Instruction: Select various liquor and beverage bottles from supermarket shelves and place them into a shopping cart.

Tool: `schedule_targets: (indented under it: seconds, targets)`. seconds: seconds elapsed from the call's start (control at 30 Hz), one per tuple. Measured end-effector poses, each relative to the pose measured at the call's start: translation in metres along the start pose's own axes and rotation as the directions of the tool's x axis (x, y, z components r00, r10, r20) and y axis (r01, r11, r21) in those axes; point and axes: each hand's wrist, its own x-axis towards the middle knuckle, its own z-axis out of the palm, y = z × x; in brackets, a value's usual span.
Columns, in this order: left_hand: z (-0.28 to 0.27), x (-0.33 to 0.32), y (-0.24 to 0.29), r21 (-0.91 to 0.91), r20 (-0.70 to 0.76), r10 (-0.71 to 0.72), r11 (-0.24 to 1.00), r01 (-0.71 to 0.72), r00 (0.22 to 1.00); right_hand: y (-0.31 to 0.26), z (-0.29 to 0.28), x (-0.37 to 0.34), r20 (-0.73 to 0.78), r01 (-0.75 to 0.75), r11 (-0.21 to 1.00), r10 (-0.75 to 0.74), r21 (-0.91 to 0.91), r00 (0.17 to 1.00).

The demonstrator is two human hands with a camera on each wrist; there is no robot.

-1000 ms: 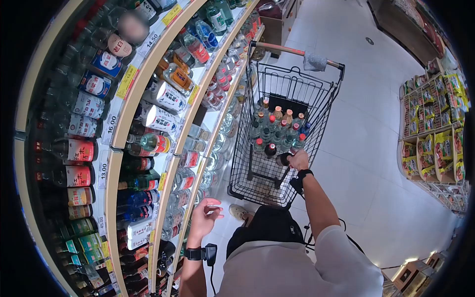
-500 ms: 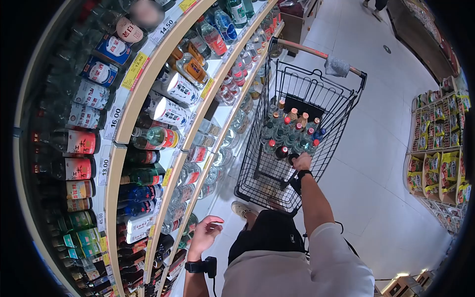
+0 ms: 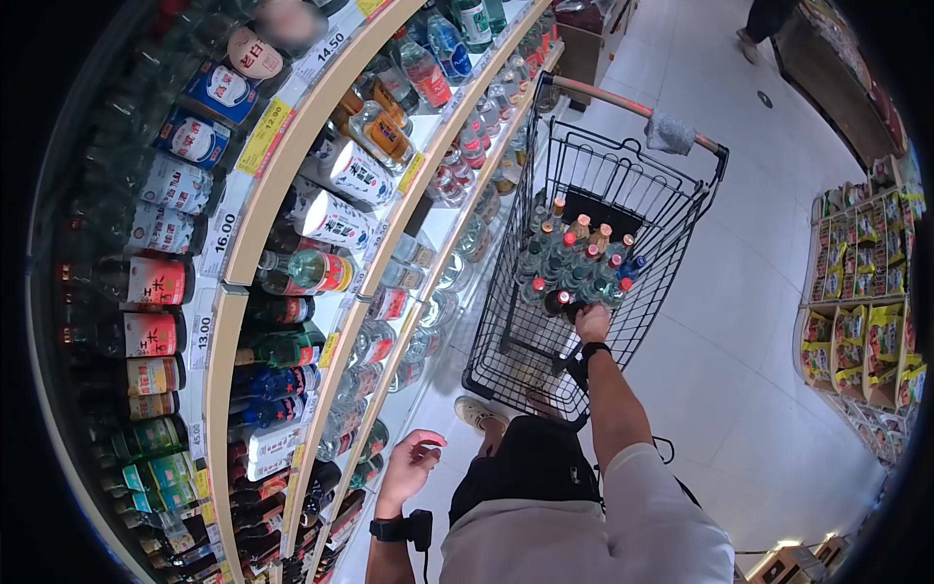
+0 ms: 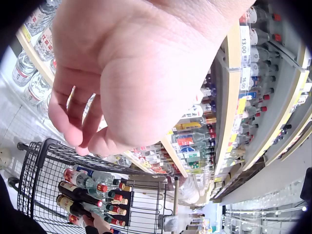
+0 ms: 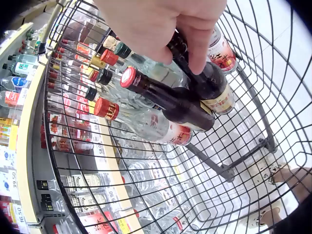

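Inside the wire shopping cart [image 3: 469,380], my right hand [image 3: 592,324] grips a dark glass bottle [image 5: 214,87] by its neck, thumb and fingers around it. This bottle stands beside another dark bottle with a red cap [image 5: 187,108], at the near edge of a group of several bottles. A clear bottle with an orange-red cap [image 5: 146,124] is next to that one in the right wrist view. My left hand [image 3: 409,467] hangs near the shelf with loosely curled fingers, holding nothing; its palm [image 4: 141,87] fills the upper left wrist view.
Liquor shelves [image 3: 230,331] packed with bottles and price tags run along the left. A grey cloth [image 3: 669,133] hangs on the cart handle [image 3: 613,100]. To the right stands a rack of yellow packets [image 3: 856,253]. Another person's leg [image 3: 764,24] shows at the far top.
The cart and shelves have shifted right in the head view. My right hand has moved the dark bottle closer to the other bottles. The left hand stays by the shelf.
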Motion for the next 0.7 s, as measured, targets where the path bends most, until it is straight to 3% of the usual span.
schedule_targets:
  seconds: [0.07, 0.17, 0.37, 0.57, 0.7]
  targets:
    - [0.0, 0.0, -0.004, 0.006, -0.022, 0.024, 1.0, -0.024, 0.999, -0.005, -0.005, -0.002, -0.012, -0.01, 0.998, 0.011, 0.07, 1.0]
    - [-0.002, 0.0, -0.006, -0.047, -0.085, 0.064, 0.997, -0.068, 0.994, 0.001, -0.006, 0.003, 0.016, 0.084, 0.996, -0.084, 0.008, 0.996]
    - [-0.003, -0.001, 0.005, -0.114, -0.155, 0.176, 0.974, -0.195, 0.972, 0.0, -0.015, 0.003, 0.119, 0.061, 0.998, -0.062, 0.012, 0.991]
    - [-0.001, 0.0, 0.006, -0.058, -0.163, 0.187, 0.978, -0.199, 0.969, -0.002, -0.022, 0.001, 0.148, 0.085, 0.996, -0.088, 0.026, 0.985]
    - [-0.001, 0.0, 0.008, -0.112, -0.177, 0.192, 0.971, -0.214, 0.965, -0.016, -0.033, -0.01, 0.145, 0.063, 0.994, -0.049, -0.091, 0.988]
